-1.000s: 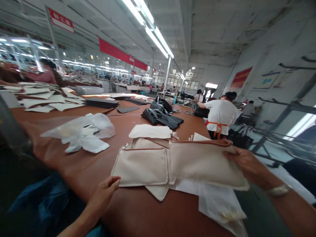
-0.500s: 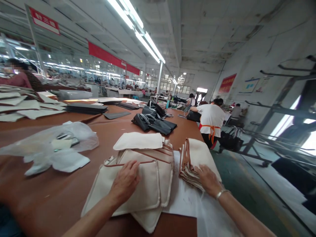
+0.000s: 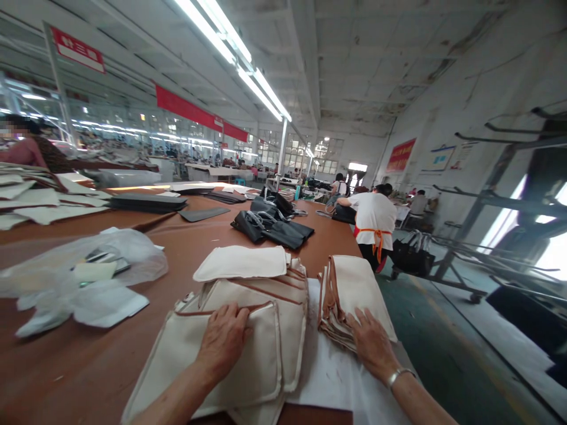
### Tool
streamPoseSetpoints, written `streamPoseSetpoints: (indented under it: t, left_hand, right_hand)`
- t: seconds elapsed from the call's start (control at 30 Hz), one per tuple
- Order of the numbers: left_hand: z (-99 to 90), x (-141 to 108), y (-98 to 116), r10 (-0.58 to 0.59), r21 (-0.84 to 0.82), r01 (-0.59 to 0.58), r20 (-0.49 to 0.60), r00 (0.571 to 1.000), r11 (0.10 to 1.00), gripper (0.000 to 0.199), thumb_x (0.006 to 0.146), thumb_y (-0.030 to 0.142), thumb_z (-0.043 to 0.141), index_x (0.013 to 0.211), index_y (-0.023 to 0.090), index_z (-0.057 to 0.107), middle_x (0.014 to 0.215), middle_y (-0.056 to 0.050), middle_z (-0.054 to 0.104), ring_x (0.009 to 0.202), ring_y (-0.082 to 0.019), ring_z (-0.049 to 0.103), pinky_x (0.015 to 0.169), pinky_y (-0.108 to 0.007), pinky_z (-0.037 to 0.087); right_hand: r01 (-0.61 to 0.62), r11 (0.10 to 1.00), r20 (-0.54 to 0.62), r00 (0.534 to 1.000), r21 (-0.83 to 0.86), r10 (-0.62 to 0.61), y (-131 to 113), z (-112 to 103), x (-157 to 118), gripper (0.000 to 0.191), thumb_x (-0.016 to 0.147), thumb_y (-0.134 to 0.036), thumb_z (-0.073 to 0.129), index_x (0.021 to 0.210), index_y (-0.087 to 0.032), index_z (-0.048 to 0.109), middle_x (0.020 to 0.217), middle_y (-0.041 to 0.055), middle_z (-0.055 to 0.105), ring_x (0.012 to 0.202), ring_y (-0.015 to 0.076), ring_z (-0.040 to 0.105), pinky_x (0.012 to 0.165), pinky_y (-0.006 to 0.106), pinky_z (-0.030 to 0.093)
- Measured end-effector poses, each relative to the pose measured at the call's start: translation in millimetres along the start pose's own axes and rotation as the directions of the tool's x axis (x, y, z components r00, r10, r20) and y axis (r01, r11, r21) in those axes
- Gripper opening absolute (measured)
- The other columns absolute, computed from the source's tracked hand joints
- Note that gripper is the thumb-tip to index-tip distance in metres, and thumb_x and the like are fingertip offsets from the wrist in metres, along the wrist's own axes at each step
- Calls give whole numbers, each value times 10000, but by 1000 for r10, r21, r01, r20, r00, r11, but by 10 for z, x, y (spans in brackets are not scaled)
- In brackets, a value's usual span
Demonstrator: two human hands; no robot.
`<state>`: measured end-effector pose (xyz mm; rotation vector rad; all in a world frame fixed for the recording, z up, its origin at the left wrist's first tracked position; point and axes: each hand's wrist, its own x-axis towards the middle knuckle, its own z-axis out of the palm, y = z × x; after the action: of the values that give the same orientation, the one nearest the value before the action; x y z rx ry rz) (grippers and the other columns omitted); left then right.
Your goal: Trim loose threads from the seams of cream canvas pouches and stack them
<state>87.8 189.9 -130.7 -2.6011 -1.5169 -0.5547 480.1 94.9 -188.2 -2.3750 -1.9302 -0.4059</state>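
My left hand [image 3: 224, 340] lies on the uppermost cream fabric piece [image 3: 259, 360], its fingers bent a little near the brown-trimmed top edge. Under that piece, several more cream pieces with brown edging are fanned out in an overlapping pile [image 3: 292, 330]. A narrower cream piece [image 3: 241, 261] lies across the far end of this pile. To the right, my right hand [image 3: 371, 342] rests with fingers spread on a stack of folded cream pieces [image 3: 357, 280], whose brown edges face left. The thumb of my right hand is partly hidden.
Brown sheet material [image 3: 106, 348] covers the table, with a white sheet [image 3: 321, 366] between the piles. Left is a clear plastic bag [image 3: 146, 260]; beyond are black bags [image 3: 283, 230] and dark panels [image 3: 148, 202]. A person in white [image 3: 375, 215] bends at the table's right edge; a metal rack [image 3: 469, 260] stands right.
The view has shifted slightly, so the piles appear a little lower and further left. Both hands stay on their piles, and my right fingers look slightly more spread.
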Motion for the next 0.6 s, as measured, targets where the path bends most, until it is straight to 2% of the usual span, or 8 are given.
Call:
streamPoseSetpoints:
  t: [0.1,0.23,0.33,0.4,0.5,0.6]
  left_hand:
    - [48,-104,-6,18,-3,-18,6,1000,1000,290,809,118,570,1070,219,643,1092,-85,610,1110,-294,517,971,-424,378]
    - [102,-188,-14,23,1,-23,8,1000,1000,244,815,55,496,951,169,665,1091,-129,626,1229,-327,469,1037,-464,343]
    - [163,-237,-23,12,-4,-12,5,1000,1000,288,849,28,429,948,154,668,1118,-149,632,1253,-326,470,1080,-493,308]
    - [224,-297,-41,7,-19,-7,15,1000,1000,333,846,0,406,991,144,669,1185,-158,627,1278,-315,466,1109,-487,287]
    - [317,-423,-79,9,-59,-6,46,999,998,395,833,-22,405,1093,137,656,1318,-170,578,1332,-302,430,1137,-460,273]
    - [354,-522,-89,2,-122,6,70,998,993,452,842,-17,404,1192,162,626,1375,-152,544,1345,-289,419,1146,-453,263]
  right_hand:
    - [1,999,14,1000,43,-2,38,13,26,508,877,-120,455,1352,-230,596,1449,130,529,1399,343,380,1102,476,350]
    - [-6,993,19,1000,116,3,15,30,39,508,843,-146,501,1334,-208,615,1451,146,523,1405,369,365,1117,506,333]
    - [-11,979,19,1000,202,7,37,-2,53,465,857,-173,484,1293,-160,646,1433,174,538,1401,377,376,1135,520,318]
    - [-19,960,20,1000,279,14,130,-83,90,436,905,-211,421,1259,-123,660,1392,181,577,1370,344,437,1146,480,330]
    - [-30,911,26,999,412,22,354,-276,159,458,985,-276,301,1275,-128,623,1306,148,649,1235,259,588,1092,413,420]
    - [-30,855,47,999,518,6,497,-447,155,427,983,-354,344,1212,-179,658,1209,94,710,1117,231,663,1022,393,486]
